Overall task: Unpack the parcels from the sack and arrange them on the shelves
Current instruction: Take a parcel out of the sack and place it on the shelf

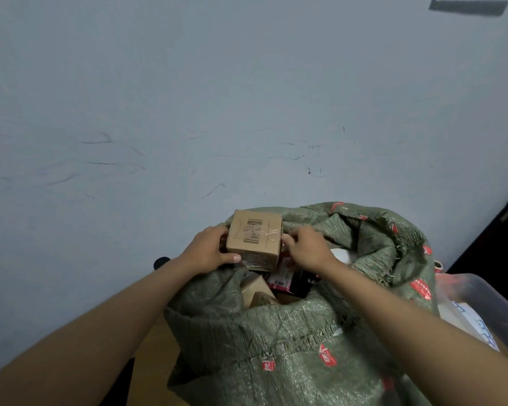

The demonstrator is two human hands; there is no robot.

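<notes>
A green woven sack (291, 341) with red printed marks stands open in front of me. Above its mouth I hold a small brown cardboard box (254, 238) with a barcode label and clear tape on top. My left hand (208, 250) grips the box's left side, thumb along its lower front edge. My right hand (304, 247) grips its right side. Inside the sack lie more parcels: brown boxes (258, 291) and a red and black packet (288, 278). No shelves are in view.
A pale grey scuffed wall (188, 112) fills the view behind the sack. A clear plastic bin (481, 306) with papers sits at the right. A dark door edge (499, 230) is at the far right. Wooden floor (153, 361) shows at the lower left.
</notes>
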